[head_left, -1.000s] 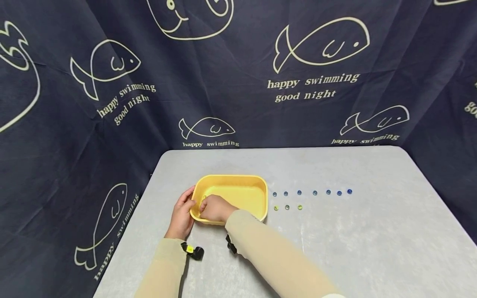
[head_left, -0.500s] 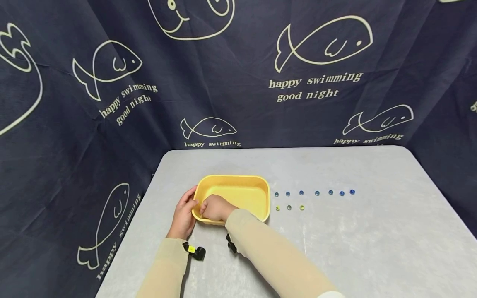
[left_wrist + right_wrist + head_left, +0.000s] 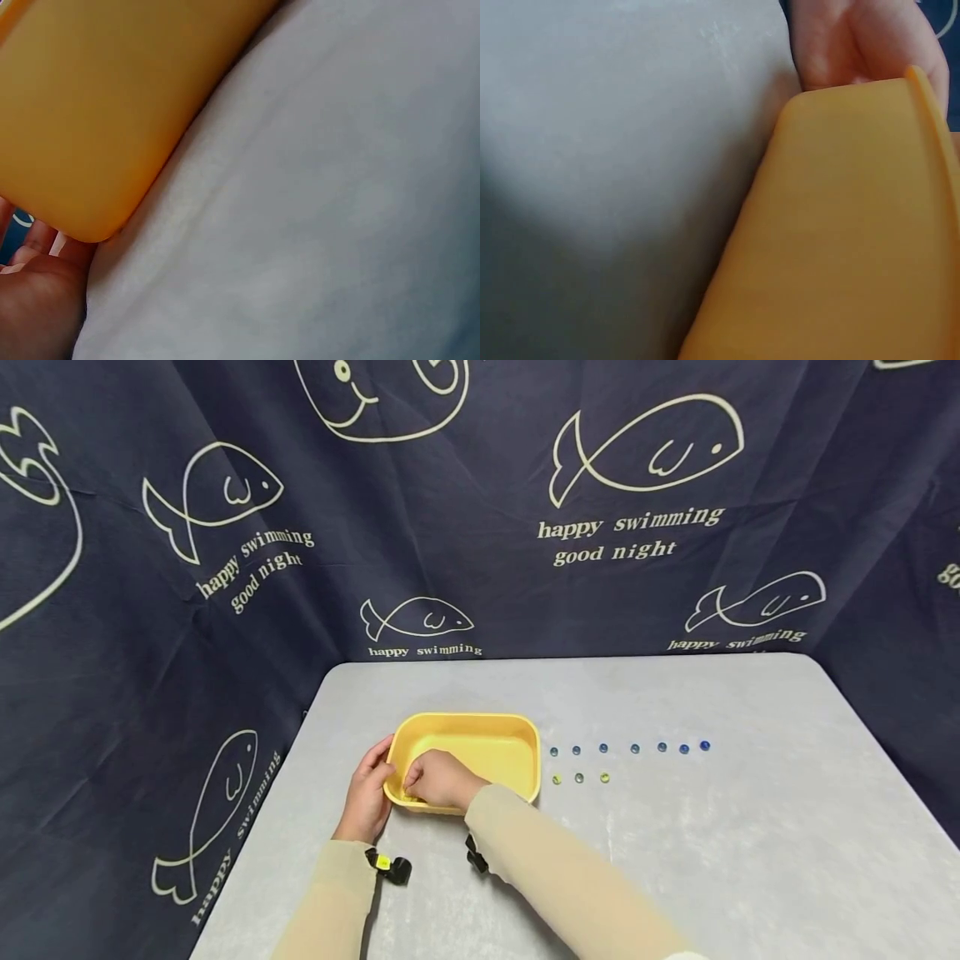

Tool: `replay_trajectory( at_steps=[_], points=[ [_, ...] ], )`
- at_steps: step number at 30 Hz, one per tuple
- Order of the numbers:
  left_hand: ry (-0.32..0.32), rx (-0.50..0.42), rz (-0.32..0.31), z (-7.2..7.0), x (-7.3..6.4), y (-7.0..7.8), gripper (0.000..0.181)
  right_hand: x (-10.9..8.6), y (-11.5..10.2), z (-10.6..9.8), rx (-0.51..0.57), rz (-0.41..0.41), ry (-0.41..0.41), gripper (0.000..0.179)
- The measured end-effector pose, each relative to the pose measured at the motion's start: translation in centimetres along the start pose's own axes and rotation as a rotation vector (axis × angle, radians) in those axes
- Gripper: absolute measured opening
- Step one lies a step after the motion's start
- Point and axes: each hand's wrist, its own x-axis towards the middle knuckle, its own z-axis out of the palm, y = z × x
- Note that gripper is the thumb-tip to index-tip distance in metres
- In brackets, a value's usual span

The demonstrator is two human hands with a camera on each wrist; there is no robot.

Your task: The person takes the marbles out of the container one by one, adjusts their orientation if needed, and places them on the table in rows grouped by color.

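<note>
A yellow plastic bin (image 3: 480, 725) stands on the table. My left hand (image 3: 367, 797) grips its left end, thumb at the rim and fingers along the outer wall; in the left wrist view, that hand (image 3: 41, 300) is at the bin's lower corner. My right hand (image 3: 442, 778) reaches inside, at the left front corner, with curled fingers pointing down. Its fingertips are mostly hidden, and I cannot tell whether they pinch anything. The right wrist view shows only the bin's outer wall (image 3: 847, 225) and the left hand (image 3: 870, 45) beyond it.
Right of the bin, several blue glass marbles (image 3: 634, 748) lie in a row on the grey table (image 3: 712, 843). In front of them is a shorter row with two yellow-green marbles (image 3: 557, 779) and a greyish one (image 3: 579, 778). A dark fish-print curtain (image 3: 525, 602) surrounds the table.
My right hand has shifted slightly to the right within the bin. A yellowish marble seen near its fingers a second ago is out of sight. The left hand keeps its grip.
</note>
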Motion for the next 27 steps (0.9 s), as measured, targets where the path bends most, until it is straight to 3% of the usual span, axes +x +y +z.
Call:
replay_trajectory(
  at_steps=[7, 17, 27],
  points=[
    [-0.006, -0.002, -0.016, -0.1, 0.1, 0.1, 0.056, -1.8, 0.2, -1.3, 0.054, 0.015, 0.042, 0.010],
    [0.010, -0.005, -0.021, -0.1, 0.2, -0.3, 0.055, -5.3, 1.8, -2.7, 0.136, -0.076, 0.142, 0.006],
    [0.015, -0.015, -0.026, 0.0, 0.0, -0.2, 0.055, -8.0, 3.0, -4.3, 0.305, -0.090, 0.215, 0.008]
  ],
)
